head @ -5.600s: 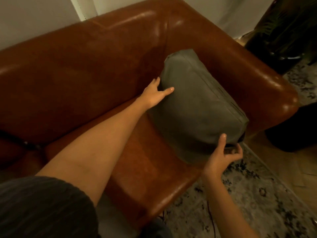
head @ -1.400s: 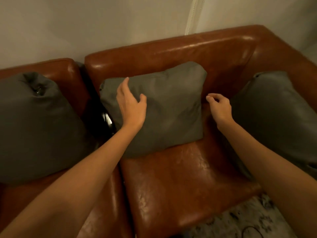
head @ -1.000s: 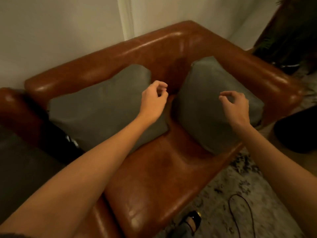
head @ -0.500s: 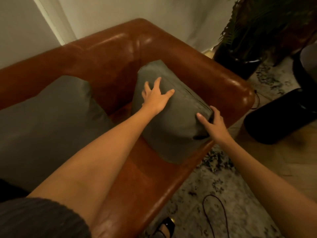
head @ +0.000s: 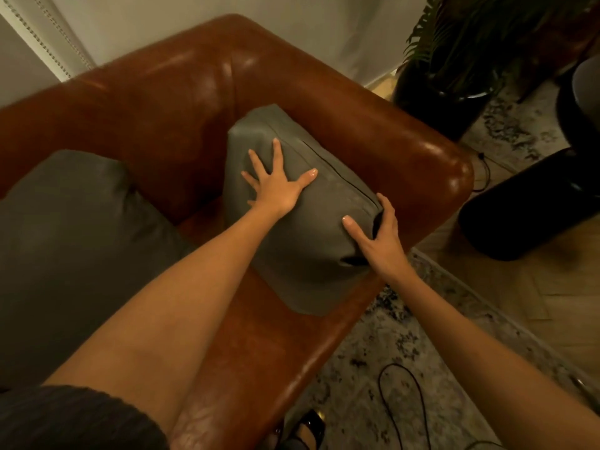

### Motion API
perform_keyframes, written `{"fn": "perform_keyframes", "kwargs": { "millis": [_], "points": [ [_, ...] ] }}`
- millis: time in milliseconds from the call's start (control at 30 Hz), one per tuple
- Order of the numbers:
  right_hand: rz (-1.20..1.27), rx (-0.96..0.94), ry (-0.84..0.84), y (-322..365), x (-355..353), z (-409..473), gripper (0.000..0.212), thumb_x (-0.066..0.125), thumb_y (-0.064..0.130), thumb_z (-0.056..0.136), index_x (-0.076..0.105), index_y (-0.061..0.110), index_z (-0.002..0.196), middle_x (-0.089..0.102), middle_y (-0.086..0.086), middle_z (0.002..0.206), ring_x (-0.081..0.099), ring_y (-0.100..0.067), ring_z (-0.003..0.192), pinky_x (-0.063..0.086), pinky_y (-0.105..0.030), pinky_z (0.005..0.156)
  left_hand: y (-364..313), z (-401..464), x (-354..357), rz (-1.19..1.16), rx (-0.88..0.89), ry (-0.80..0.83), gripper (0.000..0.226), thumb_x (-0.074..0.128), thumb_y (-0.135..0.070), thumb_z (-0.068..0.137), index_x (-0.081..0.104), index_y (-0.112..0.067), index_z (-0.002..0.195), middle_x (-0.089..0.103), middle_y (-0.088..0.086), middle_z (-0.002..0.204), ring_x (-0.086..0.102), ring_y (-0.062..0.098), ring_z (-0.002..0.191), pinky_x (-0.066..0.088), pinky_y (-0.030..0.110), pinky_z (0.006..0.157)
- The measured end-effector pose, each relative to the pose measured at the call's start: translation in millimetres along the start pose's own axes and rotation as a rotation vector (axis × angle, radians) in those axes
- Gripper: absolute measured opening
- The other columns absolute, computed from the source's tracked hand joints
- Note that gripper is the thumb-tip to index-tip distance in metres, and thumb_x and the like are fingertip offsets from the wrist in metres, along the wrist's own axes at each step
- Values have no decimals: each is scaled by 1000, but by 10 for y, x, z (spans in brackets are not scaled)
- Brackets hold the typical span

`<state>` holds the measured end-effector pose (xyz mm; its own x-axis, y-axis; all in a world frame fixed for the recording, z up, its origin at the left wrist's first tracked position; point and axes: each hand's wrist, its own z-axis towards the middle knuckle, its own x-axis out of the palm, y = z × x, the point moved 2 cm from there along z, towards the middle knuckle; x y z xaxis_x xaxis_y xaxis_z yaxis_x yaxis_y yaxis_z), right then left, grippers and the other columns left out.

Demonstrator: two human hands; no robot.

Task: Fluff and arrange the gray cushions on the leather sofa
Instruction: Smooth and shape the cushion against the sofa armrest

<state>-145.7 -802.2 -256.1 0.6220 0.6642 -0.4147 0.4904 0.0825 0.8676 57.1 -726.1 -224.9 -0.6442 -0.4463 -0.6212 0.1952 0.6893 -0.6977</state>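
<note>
Both hands on the right cushion, at the arm end of the sofa.

The left hand (head: 279, 186) lies flat on the cushion (head: 302, 222) with fingers spread and straight, pressing its upper face. The right hand (head: 378, 238) cups the near corner, thumb on the front, fingers wrapped round the edge by the zip seam. The cushion leans against the sofa (head: 194, 102) arm, standing on the seat. A second cushion (head: 65, 241) rests to the left against the backrest. On the floor lie a patterned rug (head: 389, 345) and a black cable (head: 402, 404); a potted plant (head: 461, 43) stands behind the arm.
</note>
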Motion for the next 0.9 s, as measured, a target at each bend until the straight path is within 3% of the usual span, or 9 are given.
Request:
{"fn": "perform_keyframes", "kwargs": {
  "millis": [133,267,333,400,467,567,700,800,900],
  "points": [
    [-48,12,-59,-26,26,-4,93,67,77,67,18,51,142,25,7,155,29,-26,141,33,-54,113,59,43,-1,-5,21,-5,96,56,-64,83,-10,-43,150,-28,4,158,-20,43,143,3,64,114],
    [-59,-10,-141,11,55,3,73,61,81,69,37,50,131,51,9,135,48,-24,125,45,-51,102,28,39,-27,-13,15,16,97,56,-68,82,-8,-44,150,-27,3,158,-18,42,144,4,63,115],
    [-49,-47,-163,82,61,-11,67,63,72,76,43,40,131,57,12,128,55,-17,120,48,-43,100,18,43,-87,-15,15,31,94,55,-68,82,-5,-44,151,-24,3,159,-15,41,145,5,60,117],
    [-61,-72,-175,170,22,9,59,65,58,83,47,31,133,57,16,121,54,-8,113,47,-30,95,33,87,-218,-40,45,26,82,51,-63,88,7,-40,152,-11,4,162,-4,37,147,8,50,118],
    [-75,-85,-192,270,-54,49,54,65,49,87,50,25,132,55,15,117,51,-5,108,42,-24,89,85,157,-429,-48,99,-42,63,46,-50,97,22,-31,153,15,8,161,18,33,146,18,41,118],
    [-75,-70,-204,435,-139,134,48,64,46,89,53,24,130,53,16,115,46,-3,108,38,-23,92,190,276,-734,-19,148,-53,50,44,-39,101,35,-26,149,40,11,150,39,33,136,36,42,111],
    [-114,20,-85,482,-134,203,58,59,55,88,44,28,138,51,11,130,47,-9,115,40,-31,101,235,263,-745,153,199,144,58,45,-42,100,26,-23,152,25,11,157,25,31,143,23,37,115],
    [8,212,29,353,-92,187,78,40,75,85,24,36,150,36,5,151,40,-22,136,35,-44,113,181,130,-507,265,184,155,71,46,-51,96,10,-30,154,-3,12,162,3,38,147,13,50,118],
    [251,270,-35,175,-130,145,83,23,82,83,27,34,151,28,5,158,28,-21,145,23,-48,119,-55,-49,-226,380,475,141,68,41,-55,96,7,-39,153,-16,5,161,-15,36,146,3,59,115]
  ]
}}
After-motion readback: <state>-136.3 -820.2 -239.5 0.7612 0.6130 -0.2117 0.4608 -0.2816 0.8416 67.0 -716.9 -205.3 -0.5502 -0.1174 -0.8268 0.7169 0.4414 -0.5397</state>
